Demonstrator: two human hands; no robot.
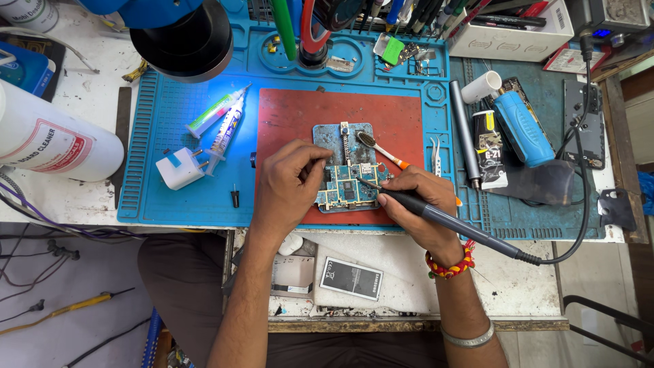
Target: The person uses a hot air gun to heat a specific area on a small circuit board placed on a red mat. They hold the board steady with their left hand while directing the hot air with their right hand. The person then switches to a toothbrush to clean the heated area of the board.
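Head view: left hand [289,182] is pinching the circuit board [347,187] edge, fingers closed on it, board sitting centre of the red mat [340,116]. Right hand [422,208] is gripping the soldering iron [443,219], tip touching the board from 4 o'clock. Tweezers [436,157] are lying at 3 o'clock, syringes [221,119] at 10.

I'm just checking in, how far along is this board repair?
Done: the board is out, lying bare on its holder. In hand: right hand puts the iron tip to it, left hand steadies it. Left: the battery lies apart, below the mat.
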